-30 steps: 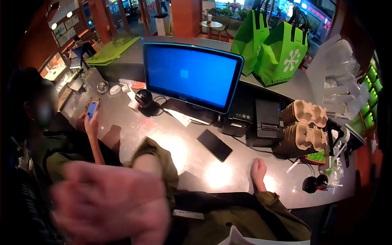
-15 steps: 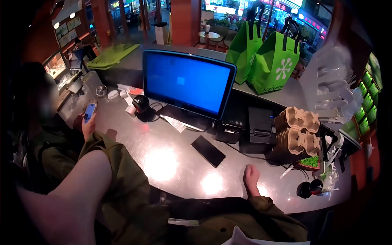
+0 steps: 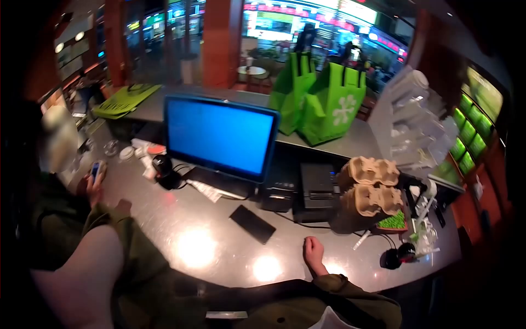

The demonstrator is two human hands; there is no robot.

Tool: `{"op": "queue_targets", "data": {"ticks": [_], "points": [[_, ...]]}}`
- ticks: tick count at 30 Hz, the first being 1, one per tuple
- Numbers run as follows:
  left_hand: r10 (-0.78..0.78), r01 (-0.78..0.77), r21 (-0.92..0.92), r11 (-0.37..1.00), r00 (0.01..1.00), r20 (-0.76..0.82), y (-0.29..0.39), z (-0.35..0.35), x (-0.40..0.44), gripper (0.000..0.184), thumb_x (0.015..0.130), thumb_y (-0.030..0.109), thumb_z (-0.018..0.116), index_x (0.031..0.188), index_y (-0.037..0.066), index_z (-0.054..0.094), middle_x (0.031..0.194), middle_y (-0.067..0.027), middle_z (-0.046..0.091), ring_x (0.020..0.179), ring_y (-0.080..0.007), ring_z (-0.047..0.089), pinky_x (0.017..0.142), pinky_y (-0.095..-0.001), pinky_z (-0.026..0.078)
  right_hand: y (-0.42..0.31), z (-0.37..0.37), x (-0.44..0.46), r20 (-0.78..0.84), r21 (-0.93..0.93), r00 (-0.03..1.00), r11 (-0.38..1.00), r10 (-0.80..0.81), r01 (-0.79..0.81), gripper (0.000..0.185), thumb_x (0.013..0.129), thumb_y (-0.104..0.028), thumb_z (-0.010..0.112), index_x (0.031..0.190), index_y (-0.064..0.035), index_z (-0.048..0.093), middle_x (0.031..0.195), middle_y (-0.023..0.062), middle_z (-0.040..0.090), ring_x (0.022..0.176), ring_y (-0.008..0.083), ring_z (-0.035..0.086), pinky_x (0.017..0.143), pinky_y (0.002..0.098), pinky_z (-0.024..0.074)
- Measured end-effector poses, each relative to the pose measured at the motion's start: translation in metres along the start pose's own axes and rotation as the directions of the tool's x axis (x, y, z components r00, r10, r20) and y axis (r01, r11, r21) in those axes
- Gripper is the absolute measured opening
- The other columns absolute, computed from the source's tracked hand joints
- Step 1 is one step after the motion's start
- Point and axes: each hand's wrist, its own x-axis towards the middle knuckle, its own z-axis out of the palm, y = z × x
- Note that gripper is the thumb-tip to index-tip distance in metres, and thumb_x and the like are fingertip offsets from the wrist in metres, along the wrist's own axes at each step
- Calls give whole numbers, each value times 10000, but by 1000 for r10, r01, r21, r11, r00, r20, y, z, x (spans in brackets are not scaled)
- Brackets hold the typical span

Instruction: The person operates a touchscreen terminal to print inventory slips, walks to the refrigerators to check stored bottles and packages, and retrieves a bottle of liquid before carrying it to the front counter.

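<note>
My right hand (image 3: 314, 253) rests closed on the grey counter (image 3: 219, 236), near its front edge; its fingers are curled and what they hold, if anything, is hidden. A dark phone (image 3: 252, 223) lies flat on the counter to the left of this hand. My left forearm (image 3: 82, 274) is raised at the lower left, its sleeve (image 3: 139, 263) pushed back, and the left hand itself is out of the frame. Beyond the phone a monitor (image 3: 219, 137) shows a blue screen.
A co-worker at the left holds a phone (image 3: 96, 171). Green bags (image 3: 333, 104) stand on the raised ledge. Black printers (image 3: 319, 189), stacked cup carriers (image 3: 368, 200) and a scanner (image 3: 390, 259) are at the right; another scanner (image 3: 165, 172) stands left of the monitor.
My left hand, earlier large and blurred at the lower left, has left the frame. The view has turned right, so the counter items appear further left. My right hand stays closed on the counter.
</note>
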Motion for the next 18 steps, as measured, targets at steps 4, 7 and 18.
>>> {"op": "queue_targets", "data": {"ticks": [4, 7, 18], "points": [[30, -30, -35, 999, 999, -14, -1, 1, -3, 385, 826, 443, 464, 1055, 136, 431, 1025, -56, 494, 1033, -228, 423, 937, -438, 301, 6, 5, 1, -18, 4, 1000, 1000, 8, -8, 123, 829, -103, 512, 798, -4, 578, 675, 146, 583, 602, 258, 572, 559, 312, 441], [52, -53, -47, 998, 998, -23, 1, -3, -1, 389, 827, 442, 464, 1060, 134, 424, 1023, -57, 494, 1032, -224, 427, 933, -436, 313, 4, 7, 5, -1, 31, 1000, 999, 29, -29, 127, 826, -106, 514, 794, -4, 581, 670, 138, 587, 602, 252, 575, 560, 315, 444], [-34, 45, 296, 954, 999, -42, -9, -28, -73, 445, 843, 455, 424, 1079, 78, 428, 1028, -94, 502, 1039, -224, 442, 905, -414, 372, -1, 2, 2, 26, 22, 999, 999, 44, -44, 154, 840, -115, 486, 809, 0, 584, 675, 127, 585, 597, 228, 570, 567, 302, 440]]}}
